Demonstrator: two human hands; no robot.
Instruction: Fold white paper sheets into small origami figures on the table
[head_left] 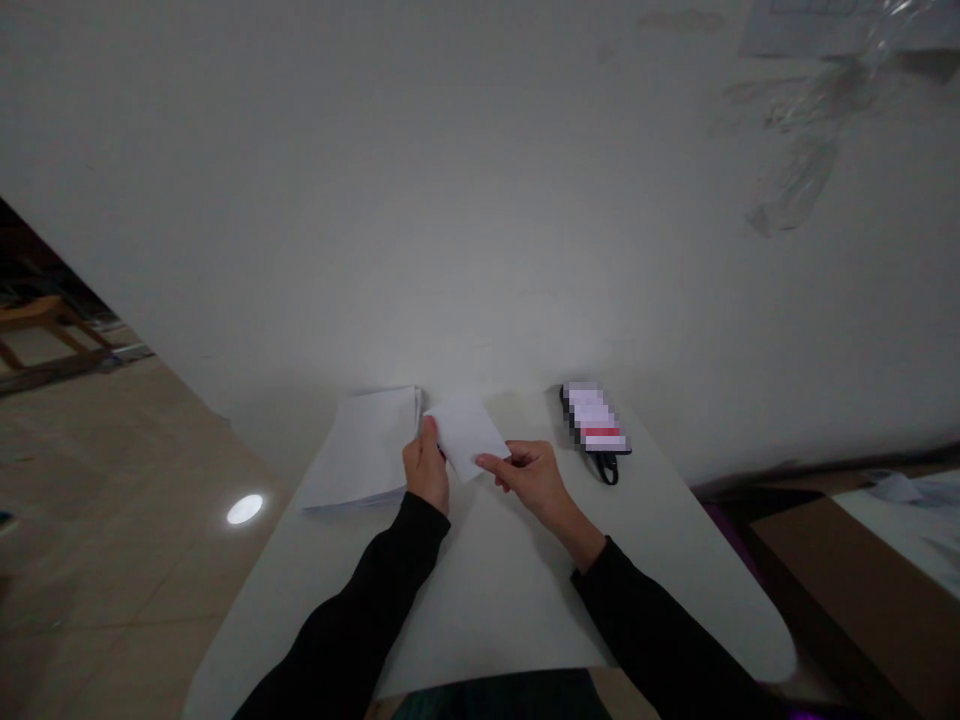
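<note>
A small piece of white paper (466, 432), perhaps folded, is held up over the table between both hands. My left hand (427, 472) grips its left edge, thumb on top and fingers curled behind. At its lower right corner, my right hand (534, 480) pinches the paper between thumb and fingers. Close to the left hand lies a stack of white paper sheets (364, 448), its edges slightly uneven. The fingers behind the held paper are partly hidden.
A phone (596, 418) with a lit, blurred screen and a black cable (609, 468) lies right of my hands on the white table (510, 610). The wall (480, 200) rises directly behind. A cardboard box (855, 570) stands at the right, a wooden stool (49, 318) far left.
</note>
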